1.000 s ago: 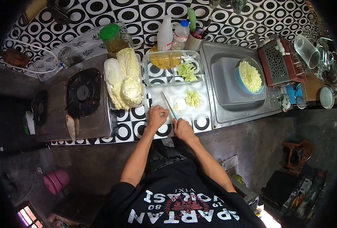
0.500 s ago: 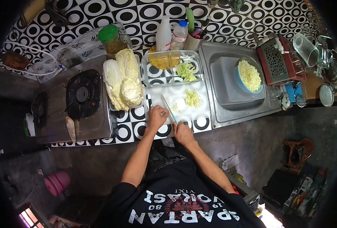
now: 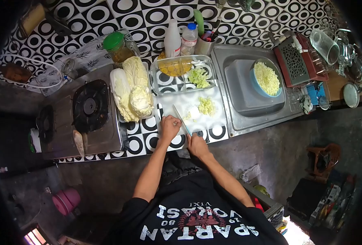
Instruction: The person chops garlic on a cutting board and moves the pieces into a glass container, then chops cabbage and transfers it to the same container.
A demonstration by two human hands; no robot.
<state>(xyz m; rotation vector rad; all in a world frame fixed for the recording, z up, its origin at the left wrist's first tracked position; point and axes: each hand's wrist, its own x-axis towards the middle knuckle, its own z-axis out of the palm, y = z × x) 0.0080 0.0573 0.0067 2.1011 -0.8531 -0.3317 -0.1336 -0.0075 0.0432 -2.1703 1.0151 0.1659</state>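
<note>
My right hand (image 3: 198, 145) grips a knife (image 3: 181, 117) by its light blue handle, the blade slanting up and left over a white cutting board (image 3: 219, 116). Left of the blade, my left hand (image 3: 170, 126) is closed with its fingertips pinched together; what they hold, if anything, I cannot make out. A pile of chopped pale-green cabbage (image 3: 206, 106) lies on the board, right of the knife, with a few small bits near the blade. Behind the board stands a divided glass container (image 3: 158, 89) with chopped green pieces (image 3: 199, 76) in its right part.
Whole napa cabbages (image 3: 132, 92) fill a tray on the left, beside a gas stove (image 3: 101, 136). To the right, a blue bowl (image 3: 255, 84) of shredded cabbage sits over the sink (image 3: 234, 126). Bottles (image 3: 172, 41) and a green-lidded jar (image 3: 117, 47) stand along the tiled wall.
The camera view has tilted slightly. Both hands and the knife stay almost in place, and the cabbage pile looks the same.
</note>
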